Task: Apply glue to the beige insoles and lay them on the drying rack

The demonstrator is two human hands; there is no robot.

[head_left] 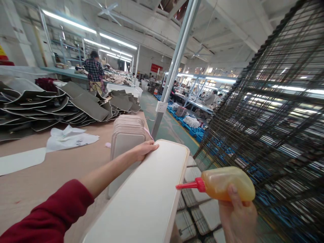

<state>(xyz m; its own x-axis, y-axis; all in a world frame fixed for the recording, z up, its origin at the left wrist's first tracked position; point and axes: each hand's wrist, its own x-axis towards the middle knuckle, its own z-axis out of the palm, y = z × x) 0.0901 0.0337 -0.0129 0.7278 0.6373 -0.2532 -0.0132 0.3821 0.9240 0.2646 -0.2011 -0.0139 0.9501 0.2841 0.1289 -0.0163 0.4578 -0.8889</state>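
My left hand [146, 150] grips the far left edge of a long white panel [141, 195] with rounded corners, thumb on top and fingers underneath. A glossy, yellowish line runs along the panel's far right edge. In my right hand [238, 211] is a squeeze bottle [227, 182] of amber liquid, held on its side with the fingers wrapped round it. Its red nozzle [187, 185] points left, with the tip at the panel's right edge. Behind my left hand stands a stack of similar rounded panels [129, 135] on the brown-covered table [76, 162].
Grey-green cut pieces [86, 101] lie heaped at the table's back left, near a crumpled white sheet [71, 136]. On the right rises a tall stack of wire racks [273, 94]; more panels [186, 224] lie on racks below. A metal post [174, 57] stands ahead. A person [94, 72] works farther back.
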